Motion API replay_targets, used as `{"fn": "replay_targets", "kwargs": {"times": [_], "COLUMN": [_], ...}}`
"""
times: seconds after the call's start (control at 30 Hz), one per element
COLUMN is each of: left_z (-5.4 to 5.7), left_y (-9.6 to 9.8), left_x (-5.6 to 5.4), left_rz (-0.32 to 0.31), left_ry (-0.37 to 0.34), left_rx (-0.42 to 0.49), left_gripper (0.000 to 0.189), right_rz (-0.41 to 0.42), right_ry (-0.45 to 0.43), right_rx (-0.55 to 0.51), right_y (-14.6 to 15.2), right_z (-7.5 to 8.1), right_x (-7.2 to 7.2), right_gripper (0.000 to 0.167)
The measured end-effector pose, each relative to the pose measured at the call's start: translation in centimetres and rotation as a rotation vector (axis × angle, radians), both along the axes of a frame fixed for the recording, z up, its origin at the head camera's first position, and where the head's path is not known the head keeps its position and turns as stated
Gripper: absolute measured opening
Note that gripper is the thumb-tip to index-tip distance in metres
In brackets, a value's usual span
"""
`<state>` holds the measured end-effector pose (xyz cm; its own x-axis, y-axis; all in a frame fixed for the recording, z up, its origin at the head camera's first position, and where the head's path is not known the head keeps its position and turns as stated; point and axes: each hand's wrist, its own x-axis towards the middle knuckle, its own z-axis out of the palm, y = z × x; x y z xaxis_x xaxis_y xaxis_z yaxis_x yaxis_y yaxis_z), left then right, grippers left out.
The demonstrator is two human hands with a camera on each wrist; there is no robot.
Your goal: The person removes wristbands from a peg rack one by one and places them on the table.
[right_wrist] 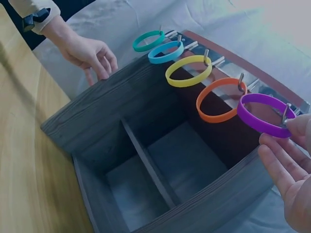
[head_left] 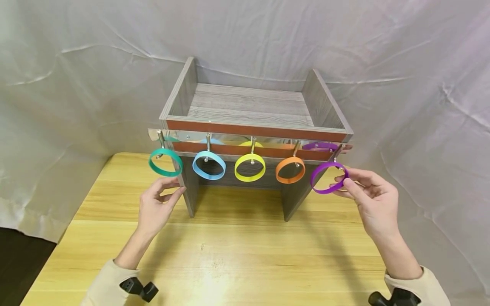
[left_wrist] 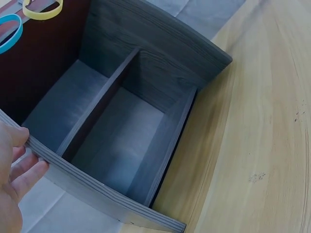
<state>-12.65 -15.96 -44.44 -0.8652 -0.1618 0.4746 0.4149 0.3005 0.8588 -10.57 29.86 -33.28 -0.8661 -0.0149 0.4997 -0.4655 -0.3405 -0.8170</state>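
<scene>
Plainly, by the shelf's (head_left: 249, 104) left edge, the left hand (head_left: 156, 208) pinches the side panel (head_left: 189, 199); green ring (head_left: 165, 173), blue ring (head_left: 208, 176), yellow ring (head_left: 250, 179) and orange ring (head_left: 289, 180) hang done along the front edge. At its right corner, the purple ring (head_left: 325, 191) looks hooked, the right hand (head_left: 373, 199) pinching it; only release seems left. Wooden worktop (head_left: 249, 242); grey cloth (head_left: 249, 42) behind.

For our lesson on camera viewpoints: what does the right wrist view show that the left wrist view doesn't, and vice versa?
Only the right wrist view: the right hand pinching the purple band, the orange band, the green band and the left sleeve.

Only the left wrist view: small dark marks on the tabletop.

Both: the left hand at a side panel's edge, the light blue band, the yellow band, and the grey unit with its dividing board.
</scene>
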Motion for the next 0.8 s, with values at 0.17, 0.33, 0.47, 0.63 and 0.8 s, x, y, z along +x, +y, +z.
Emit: {"fn": "replay_targets", "kwargs": {"times": [0.17,0.33,0.47,0.63,0.8], "left_z": [0.1,0.1,0.1,0.1,0.0], "left_y": [0.0,-0.1,-0.1,0.0,-0.1], "left_x": [0.0,0.0,0.0,0.0,0.0], "left_rz": [-0.006,-0.007,-0.012,-0.008,0.003], "left_ry": [-0.008,-0.001,0.002,0.006,0.005], "left_rx": [0.003,0.0,0.003,-0.006,-0.021], "left_gripper": [0.027,0.027,0.027,0.027,0.028], "right_rz": [0.045,0.03,0.03,0.006,-0.024], "right_ry": [0.009,0.013,0.001,-0.052,-0.092], "right_rx": [-0.004,0.046,0.075,0.198,0.368], "right_y": [0.6,0.9,1.1,1.2,1.2], "right_z": [0.7,1.8,2.7,3.8,4.2], "right_x": [0.2,0.7,1.2,2.1,3.2], "right_gripper": [0.029,0.03,0.03,0.033,0.031]}}
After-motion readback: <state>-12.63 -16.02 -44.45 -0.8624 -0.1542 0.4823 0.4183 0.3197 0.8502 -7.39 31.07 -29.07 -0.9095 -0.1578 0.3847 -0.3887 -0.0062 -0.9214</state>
